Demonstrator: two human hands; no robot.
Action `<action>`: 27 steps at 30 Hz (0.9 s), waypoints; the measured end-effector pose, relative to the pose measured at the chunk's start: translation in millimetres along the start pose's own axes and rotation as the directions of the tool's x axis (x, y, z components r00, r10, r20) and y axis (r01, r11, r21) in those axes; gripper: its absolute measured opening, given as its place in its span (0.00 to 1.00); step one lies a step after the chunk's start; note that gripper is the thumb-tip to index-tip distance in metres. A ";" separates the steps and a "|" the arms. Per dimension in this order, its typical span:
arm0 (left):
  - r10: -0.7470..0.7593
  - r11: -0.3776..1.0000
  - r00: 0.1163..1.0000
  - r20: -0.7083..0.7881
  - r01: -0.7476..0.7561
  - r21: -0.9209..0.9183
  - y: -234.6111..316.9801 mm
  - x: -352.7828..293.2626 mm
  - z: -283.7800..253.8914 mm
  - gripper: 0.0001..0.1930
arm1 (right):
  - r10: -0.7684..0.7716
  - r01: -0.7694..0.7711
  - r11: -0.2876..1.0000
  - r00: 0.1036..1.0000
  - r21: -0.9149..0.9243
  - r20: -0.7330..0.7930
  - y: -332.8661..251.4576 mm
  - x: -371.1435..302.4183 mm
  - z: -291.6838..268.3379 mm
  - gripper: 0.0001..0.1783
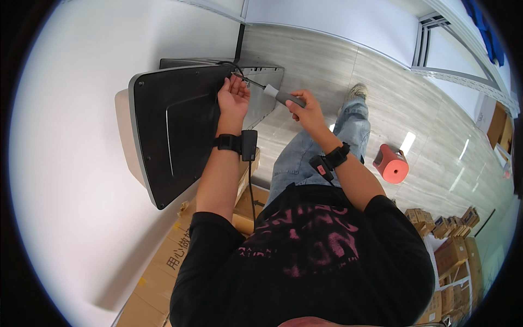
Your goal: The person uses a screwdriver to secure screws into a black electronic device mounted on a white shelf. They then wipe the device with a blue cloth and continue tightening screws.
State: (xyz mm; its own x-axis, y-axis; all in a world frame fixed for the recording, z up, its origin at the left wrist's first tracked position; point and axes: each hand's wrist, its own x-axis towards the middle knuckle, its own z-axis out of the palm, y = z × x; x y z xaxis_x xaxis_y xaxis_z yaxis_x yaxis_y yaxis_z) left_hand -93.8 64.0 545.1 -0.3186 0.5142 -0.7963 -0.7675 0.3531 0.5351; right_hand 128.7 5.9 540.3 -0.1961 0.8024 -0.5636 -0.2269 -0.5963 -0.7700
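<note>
My right hand (306, 111) is wrapped round the grey handle of a screwdriver (283, 97). Its thin dark shaft points left to the upper right corner of a black panel (177, 114). Close to the shaft's tip is my left hand (234, 97), palm turned up, fingers drawn together against that corner. Whatever those fingers pinch is too small to make out. The panel has rounded corners, small screws along its edge and a beige body (128, 136) behind it. A black cable (231, 64) curves over the corner just above my left fingertips.
A grey box-like metal part (264, 82) stands behind the panel's right side. Cardboard boxes (158, 278) lie below it, beside a white wall (71, 136). A red cylindrical object (391, 164) sits on the floor at right. Shelves with cartons (452, 256) stand at lower right.
</note>
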 end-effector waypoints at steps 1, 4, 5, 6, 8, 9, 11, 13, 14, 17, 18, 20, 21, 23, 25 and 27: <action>-0.001 1.000 1.000 -0.016 0.001 -0.013 0.2 -0.9 2.3 0.13 | -0.002 0.002 1.000 1.000 0.000 -0.007 -0.3 1.9 1.3 0.17; 0.007 1.000 1.000 -0.012 -0.007 0.011 -1.2 2.8 0.8 0.13 | -0.011 0.011 1.000 1.000 -0.016 -0.009 0.2 8.1 3.8 0.18; 0.012 1.000 1.000 -0.019 -0.012 0.019 -2.1 4.7 0.3 0.14 | -0.016 0.016 0.999 1.000 -0.030 -0.002 1.9 10.8 4.3 0.18; 0.018 0.999 0.999 -0.027 -0.017 0.027 -3.2 6.5 -0.2 0.14 | -0.021 0.021 0.999 1.000 -0.044 0.006 3.4 13.4 4.5 0.18; 0.022 0.999 0.999 -0.038 -0.021 0.035 -4.1 9.3 -0.6 0.14 | -0.037 0.037 0.997 0.999 -0.075 0.001 4.5 18.9 4.9 0.17; 0.022 0.999 0.999 -0.042 -0.020 0.036 -4.5 9.9 -0.5 0.14 | -0.045 0.044 0.995 0.999 -0.090 -0.001 4.5 20.6 5.4 0.17; 0.022 0.999 0.998 -0.052 -0.020 0.037 -5.3 10.5 0.2 0.13 | -0.039 0.041 0.995 0.999 -0.095 0.024 -3.0 20.8 2.5 0.16; 0.023 0.999 0.998 -0.065 -0.020 0.040 -5.4 10.1 1.1 0.13 | -0.049 0.054 0.991 0.998 -0.120 0.043 -9.6 21.2 0.4 0.16; 0.020 0.999 0.998 -0.058 -0.018 0.030 -5.3 10.4 0.5 0.12 | -0.062 0.068 0.987 0.997 -0.142 0.048 -11.1 21.5 -0.9 0.16; 0.011 1.000 0.999 -0.043 -0.011 0.006 -4.9 10.0 -0.3 0.12 | -0.115 0.123 0.975 0.992 -0.184 0.054 -10.3 25.6 -1.1 0.16; 0.007 1.000 0.999 -0.042 -0.007 0.003 -4.8 9.3 0.1 0.12 | -0.135 0.143 0.970 0.989 -0.195 0.054 -9.9 26.8 -0.8 0.16; -0.001 1.000 0.999 -0.040 0.001 -0.006 -4.4 9.0 0.5 0.12 | -0.134 0.141 0.957 0.990 -0.253 0.045 -15.4 26.6 1.8 0.15; -0.005 1.000 0.999 -0.039 0.005 -0.012 -4.2 9.4 0.3 0.12 | -0.134 0.140 0.949 0.990 -0.281 0.040 -19.3 26.1 3.8 0.15; -0.013 1.000 0.999 -0.040 0.012 -0.021 -3.7 8.5 1.0 0.13 | -0.196 0.201 0.928 0.979 -0.314 0.049 -21.2 27.6 6.0 0.17; -0.021 0.999 0.999 -0.044 0.020 -0.027 -3.0 6.3 3.3 0.13 | -0.338 0.322 0.866 0.941 -0.383 0.027 -15.7 33.0 6.2 0.19; -0.027 0.999 0.999 -0.038 0.026 -0.024 -2.2 6.9 2.4 0.13 | -0.550 0.474 0.731 0.835 -0.490 -0.012 -3.2 40.6 5.0 0.21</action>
State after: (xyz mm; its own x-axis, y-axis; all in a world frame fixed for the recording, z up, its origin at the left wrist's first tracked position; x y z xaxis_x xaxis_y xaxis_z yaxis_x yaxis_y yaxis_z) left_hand -93.0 68.7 539.1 -0.3184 0.4743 -0.8207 -0.7889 0.3475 0.5069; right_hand 116.7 40.2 521.4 -0.0276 0.9983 -0.0512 0.2089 -0.0443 -0.9769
